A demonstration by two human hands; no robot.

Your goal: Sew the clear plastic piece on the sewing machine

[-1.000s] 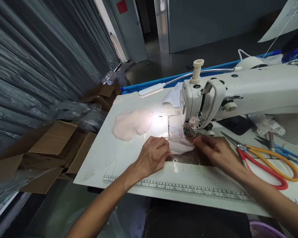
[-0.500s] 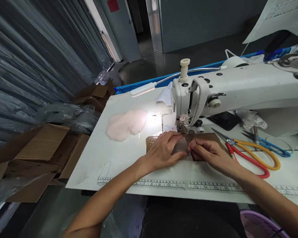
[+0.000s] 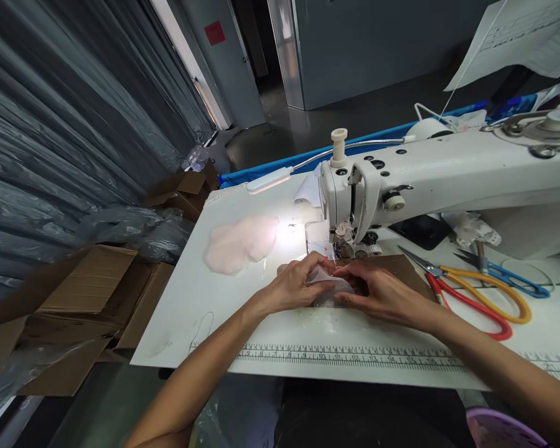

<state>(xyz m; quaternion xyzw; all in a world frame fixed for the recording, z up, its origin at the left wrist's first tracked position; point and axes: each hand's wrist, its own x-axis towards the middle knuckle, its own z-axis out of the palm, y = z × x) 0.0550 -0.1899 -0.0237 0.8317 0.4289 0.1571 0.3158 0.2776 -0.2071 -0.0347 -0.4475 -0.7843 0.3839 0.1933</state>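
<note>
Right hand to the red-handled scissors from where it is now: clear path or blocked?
Probably clear. The right hand rests on the small white fabric piece, and the red-handled scissors lie flat on the table just to its right, with nothing between them. It would have to let go of the fabric.

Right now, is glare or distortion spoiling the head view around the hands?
Head view: the white gooseneck lamp burns out the white table beside the pale pink fabric pile; the left hand and right hand stay evenly lit and sharp; wide-angle distortion bends the printed ruler.
</note>
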